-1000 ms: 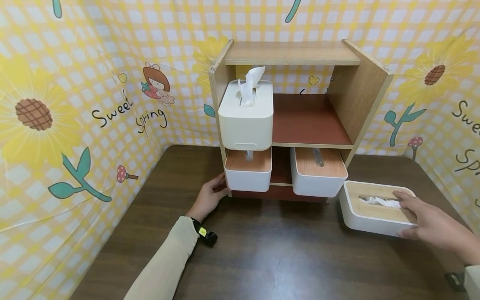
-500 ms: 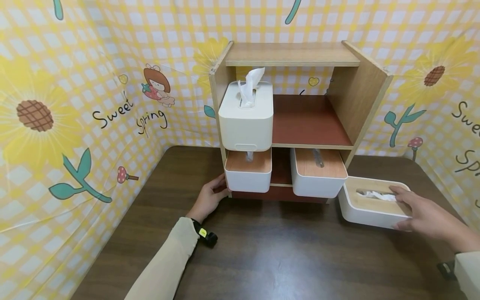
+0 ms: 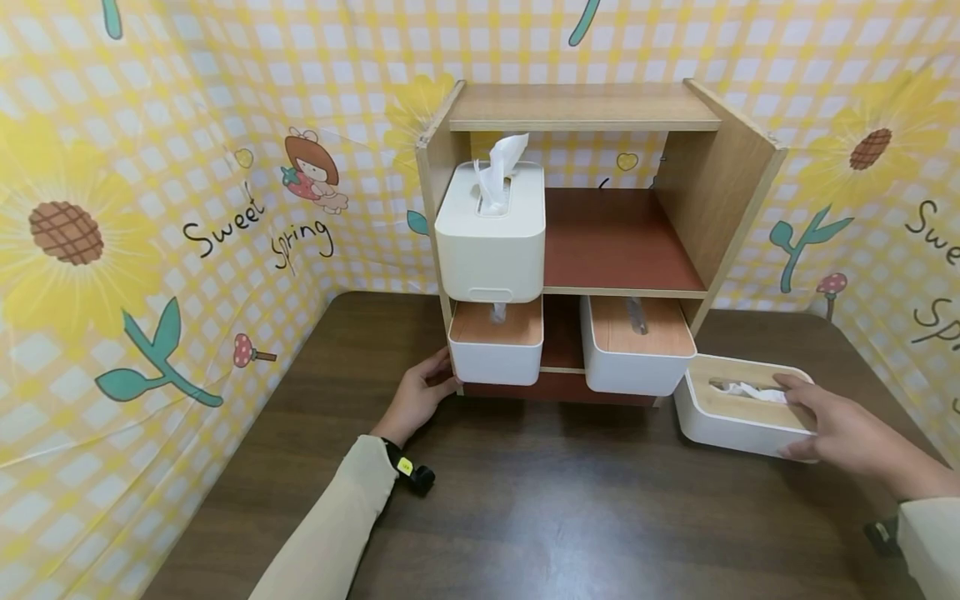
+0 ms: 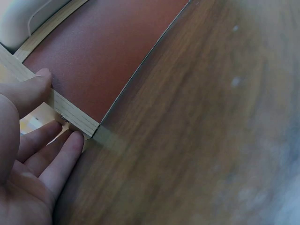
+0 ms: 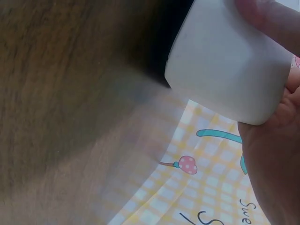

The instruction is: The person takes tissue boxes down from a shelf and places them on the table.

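Note:
At the right, my right hand [image 3: 847, 433] grips the end of a long white tissue box [image 3: 738, 433] with a light wood lid and a tissue in its slot. The box's other end comes right up to the shelf's lower right side. The right wrist view shows its white end [image 5: 225, 65] between thumb and palm. My left hand [image 3: 420, 392] holds the lower left side panel of a wooden shelf [image 3: 585, 108]. In the left wrist view, the thumb [image 4: 37, 86] lies on one side of the panel edge [image 4: 72, 112] and the fingers on the other.
A cream tissue box [image 3: 491, 258] fills the upper left compartment, its tissue sticking up. Below it, a smaller white box [image 3: 495, 362] with a wood lid juts out. Another wood-lidded box [image 3: 637, 367] juts out lower right. Patterned cloth [image 3: 225, 167] surrounds the dark table [image 3: 525, 500].
My right hand has shifted the long tissue box a little left and away from me, closer to the shelf. The left hand stays in place on the side panel.

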The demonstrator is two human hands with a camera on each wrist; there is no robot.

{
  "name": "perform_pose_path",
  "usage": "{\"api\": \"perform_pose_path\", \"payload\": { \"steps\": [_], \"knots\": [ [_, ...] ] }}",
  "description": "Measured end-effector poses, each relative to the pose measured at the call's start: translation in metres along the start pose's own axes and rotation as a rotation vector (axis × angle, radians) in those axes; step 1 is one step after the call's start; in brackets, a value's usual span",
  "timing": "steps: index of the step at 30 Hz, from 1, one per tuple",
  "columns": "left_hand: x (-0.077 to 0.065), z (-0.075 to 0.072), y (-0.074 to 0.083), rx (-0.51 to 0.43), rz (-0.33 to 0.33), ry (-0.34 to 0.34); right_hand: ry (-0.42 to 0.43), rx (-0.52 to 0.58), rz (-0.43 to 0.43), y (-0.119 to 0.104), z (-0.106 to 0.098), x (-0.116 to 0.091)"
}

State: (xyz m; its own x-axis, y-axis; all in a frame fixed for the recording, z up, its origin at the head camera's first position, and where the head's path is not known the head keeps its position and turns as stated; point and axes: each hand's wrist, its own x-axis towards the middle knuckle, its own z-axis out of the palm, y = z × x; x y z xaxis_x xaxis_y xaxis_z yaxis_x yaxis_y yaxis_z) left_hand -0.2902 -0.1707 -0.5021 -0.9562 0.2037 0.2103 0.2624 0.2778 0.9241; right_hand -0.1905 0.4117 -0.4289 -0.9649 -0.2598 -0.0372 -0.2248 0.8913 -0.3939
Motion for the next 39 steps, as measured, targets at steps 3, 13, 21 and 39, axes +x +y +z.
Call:
{"api": "perform_pose_path", "payload": {
  "steps": [3, 13, 21, 39],
  "knots": [
    [0.0, 0.0, -0.001, -0.002, 0.001, 0.003, 0.006, -0.016, 0.008, 0.002, 0.0, 0.002],
    [0.0, 0.0, 0.003, 0.001, -0.004, -0.01, 0.001, -0.025, 0.036, 0.005, 0.0, 0.012],
    [-0.01, -0.002, 0.038, 0.02, 0.017, -0.04, -0.01, -0.02, 0.048, 0.006, 0.0, 0.014],
    [0.001, 0.0, -0.002, 0.016, -0.01, -0.008, -0.006, -0.022, 0.11, 0.016, 0.001, 0.026]
  ]
}}
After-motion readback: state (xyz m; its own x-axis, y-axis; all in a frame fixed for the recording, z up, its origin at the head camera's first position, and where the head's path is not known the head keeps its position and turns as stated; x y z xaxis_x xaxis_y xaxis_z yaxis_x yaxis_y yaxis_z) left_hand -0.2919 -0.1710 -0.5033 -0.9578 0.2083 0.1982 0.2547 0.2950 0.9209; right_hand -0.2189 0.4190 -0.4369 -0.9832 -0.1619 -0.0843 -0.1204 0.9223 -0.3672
